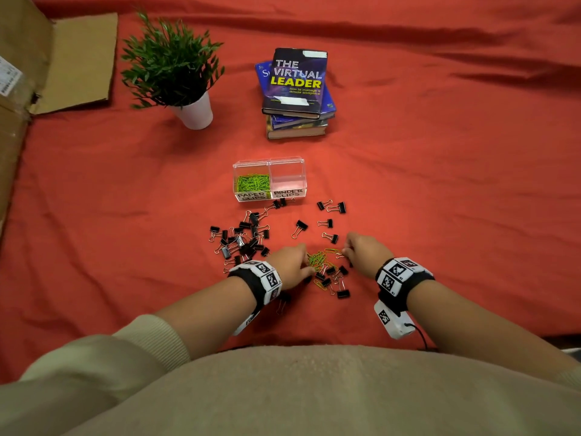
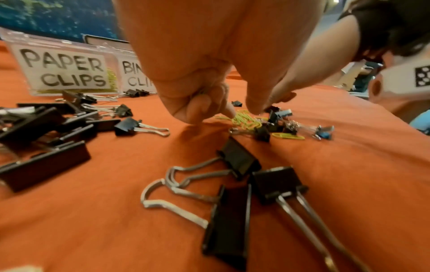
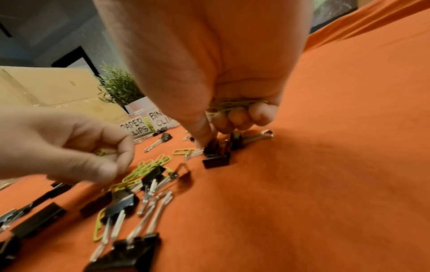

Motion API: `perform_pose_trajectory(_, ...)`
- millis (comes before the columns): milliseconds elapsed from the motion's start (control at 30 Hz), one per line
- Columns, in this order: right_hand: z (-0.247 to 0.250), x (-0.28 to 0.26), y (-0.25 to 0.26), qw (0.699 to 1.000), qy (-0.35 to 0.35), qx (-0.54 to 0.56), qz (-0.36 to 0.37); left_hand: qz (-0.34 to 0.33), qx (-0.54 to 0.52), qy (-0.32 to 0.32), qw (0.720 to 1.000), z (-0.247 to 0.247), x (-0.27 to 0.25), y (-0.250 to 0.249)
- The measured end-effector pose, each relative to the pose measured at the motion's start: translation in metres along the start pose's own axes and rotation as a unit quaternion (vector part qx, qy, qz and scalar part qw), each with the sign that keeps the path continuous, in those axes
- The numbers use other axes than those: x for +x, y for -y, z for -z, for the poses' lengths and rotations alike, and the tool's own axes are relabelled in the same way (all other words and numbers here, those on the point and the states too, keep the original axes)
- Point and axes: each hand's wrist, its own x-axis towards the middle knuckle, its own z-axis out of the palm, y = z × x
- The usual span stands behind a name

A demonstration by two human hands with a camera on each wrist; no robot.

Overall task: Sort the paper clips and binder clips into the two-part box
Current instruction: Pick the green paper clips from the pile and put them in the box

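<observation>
The clear plastic two-part box (image 1: 269,180) stands on the red cloth (image 1: 440,184); its left compartment, labelled PAPER CLIPS, already holds a heap of green wire paper clips (image 1: 253,183), while the right compartment, labelled BINDER CLIPS, appears empty. Judged from this, paper-clip sorting is well advanced and binder-clip sorting has not begun. The black binder clips with silver wire handles (image 1: 242,237) lie scattered on the cloth in front of the box. A small mixed cluster of remaining green paper clips (image 1: 319,258) and binder clips lies between the two hands. The left hand (image 1: 290,262) touches the left edge of this cluster, fingertips (image 2: 229,112) pinched down onto a paper clip. The right hand (image 1: 364,251) has its outer fingers (image 3: 242,117) curled around a gathered bunch of paper clips, thumb and forefinger reaching down among binder clips at the cluster's right edge.
</observation>
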Motion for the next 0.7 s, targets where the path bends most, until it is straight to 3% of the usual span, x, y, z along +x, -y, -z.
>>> perform_pose_trajectory(167, 0.004, -0.003, -0.001, 0.999, -0.034, 0.02, 0.007, 0.014, 0.007, -0.002, 1.0, 0.003, 0.001, 0.008)
perform_pose_trajectory(300, -0.004, -0.007, 0.008, 0.997, 0.041, 0.031, 0.057, 0.011, 0.019, -0.012, 1.0, 0.01, 0.004, 0.01)
perform_pose_trajectory(467, -0.003, -0.007, 0.005, 0.996, 0.065, -0.002, 0.065, -0.017, 0.033, -0.05, 0.998, 0.005, 0.008, -0.006)
perform_pose_trajectory(567, 0.003, -0.004, 0.004, 0.997, 0.047, 0.014, 0.065, -0.028, 0.066, -0.045, 0.996, -0.001, 0.012, -0.009)
perform_pose_trajectory(700, 0.0, 0.0, 0.012, 0.996, 0.015, -0.045, 0.079, -0.034, 0.093, -0.047, 0.994, -0.003, 0.013, -0.008)
